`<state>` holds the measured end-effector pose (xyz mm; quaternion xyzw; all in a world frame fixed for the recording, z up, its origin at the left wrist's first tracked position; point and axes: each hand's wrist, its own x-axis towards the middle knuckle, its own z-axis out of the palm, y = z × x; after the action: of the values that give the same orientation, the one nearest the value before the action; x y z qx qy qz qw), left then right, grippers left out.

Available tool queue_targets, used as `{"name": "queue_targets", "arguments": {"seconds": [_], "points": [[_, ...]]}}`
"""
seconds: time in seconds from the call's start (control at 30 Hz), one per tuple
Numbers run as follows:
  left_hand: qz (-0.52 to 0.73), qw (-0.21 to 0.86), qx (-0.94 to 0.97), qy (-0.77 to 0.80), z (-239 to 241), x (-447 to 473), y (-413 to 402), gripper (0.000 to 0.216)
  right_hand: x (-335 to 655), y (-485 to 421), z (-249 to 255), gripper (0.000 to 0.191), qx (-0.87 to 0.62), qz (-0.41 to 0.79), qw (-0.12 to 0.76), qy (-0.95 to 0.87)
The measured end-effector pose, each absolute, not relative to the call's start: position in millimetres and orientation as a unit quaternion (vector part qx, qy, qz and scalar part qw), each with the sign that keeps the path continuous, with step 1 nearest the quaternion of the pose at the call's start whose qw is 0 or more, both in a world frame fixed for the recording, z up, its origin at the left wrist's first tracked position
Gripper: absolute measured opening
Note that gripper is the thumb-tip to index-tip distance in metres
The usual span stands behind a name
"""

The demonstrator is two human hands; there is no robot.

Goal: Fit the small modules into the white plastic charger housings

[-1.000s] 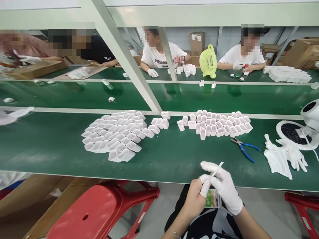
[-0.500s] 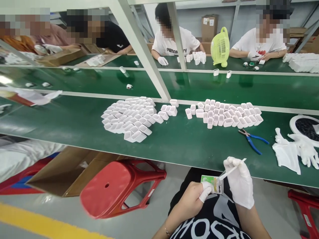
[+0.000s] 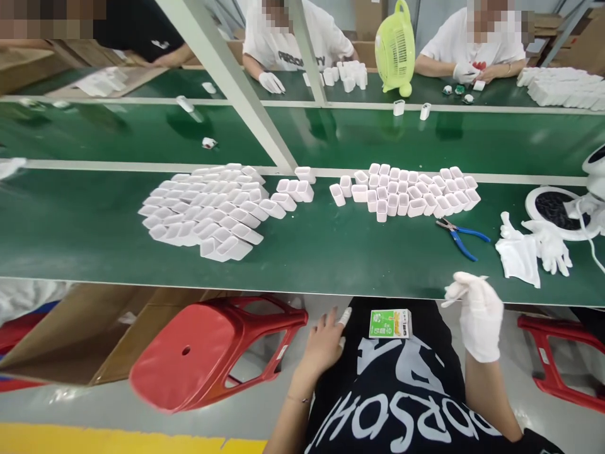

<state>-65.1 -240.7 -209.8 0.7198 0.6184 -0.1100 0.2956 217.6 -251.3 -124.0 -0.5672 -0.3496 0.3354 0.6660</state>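
My left hand (image 3: 326, 340) is open over my left thigh, its fingers apart and holding nothing. White coverings wrap some of its fingers; the rest is bare. A small green and white packet (image 3: 390, 323) lies flat on my lap, to the right of that hand. My right hand (image 3: 479, 315), in a white glove, is raised by the table's front edge with its fingers pinched together. A thin white strip appears to be in them, mostly hidden by the white glove. Beyond it on the table lie blue-handled pliers (image 3: 460, 238).
Many white open cups stand in a left group (image 3: 203, 211) and a right group (image 3: 416, 192). White gloves (image 3: 529, 249) lie near a round-based white device (image 3: 551, 211). A red stool (image 3: 189, 353) and a cardboard box (image 3: 61, 340) are at left. Co-workers sit across, beside a green fan (image 3: 396, 50).
My left hand has let go of the packet, which now rests on my lap, and moved left. The right hand has drawn away to the right with the strip. The view has shifted.
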Motion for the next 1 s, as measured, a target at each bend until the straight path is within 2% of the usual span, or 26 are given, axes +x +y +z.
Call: {"name": "queue_targets", "arguments": {"seconds": [0.07,0.17,0.23,0.3,0.4,0.47,0.5,0.6,0.67,0.9,1.0], "points": [[-0.054,0.313,0.762,0.564,-200.2,-41.3,-239.8,0.052,207.0,-253.5,-124.8,0.025,-0.598,0.389,0.558,-0.424],[0.186,0.433,0.761,0.446,-179.5,-6.3,-240.4,0.039,197.1,-255.2,-119.5,0.030,-0.577,0.450,0.374,-0.570],[0.347,0.531,0.670,0.385,-166.5,13.5,-240.3,0.032,191.5,-255.8,-114.5,0.035,-0.536,0.477,0.316,-0.620],[0.423,0.619,0.550,0.369,-157.7,28.8,-239.0,0.027,186.8,-256.7,-111.0,0.041,-0.518,0.502,0.302,-0.624],[0.466,0.693,0.409,0.366,-153.7,42.0,-236.1,0.024,182.7,-261.2,-112.4,0.046,-0.519,0.533,0.317,-0.588],[0.491,0.693,0.367,0.378,-155.2,44.6,-235.0,0.026,181.4,-267.2,-119.7,0.035,-0.532,0.513,0.340,-0.582],[0.503,0.686,0.356,0.388,-156.3,44.6,-235.1,0.026,180.7,-271.0,-125.2,0.032,-0.546,0.475,0.359,-0.589],[0.534,0.669,0.316,0.409,-158.9,43.1,-237.6,0.025,178.5,-282.3,-144.3,0.041,-0.596,0.318,0.419,-0.607],[0.545,0.663,0.303,0.414,-159.2,42.7,-240.9,0.026,177.9,-287.5,-154.5,0.025,-0.613,0.265,0.448,-0.594],[0.580,0.621,0.335,0.407,-164.8,41.9,-255.8,0.028,177.2,-287.1,-160.1,0.019,-0.643,0.280,0.512,-0.496],[0.563,0.603,0.395,0.404,-175.7,43.4,-262.2,0.032,169.2,-279.1,-152.1,0.029,-0.635,0.317,0.566,-0.419]]}}
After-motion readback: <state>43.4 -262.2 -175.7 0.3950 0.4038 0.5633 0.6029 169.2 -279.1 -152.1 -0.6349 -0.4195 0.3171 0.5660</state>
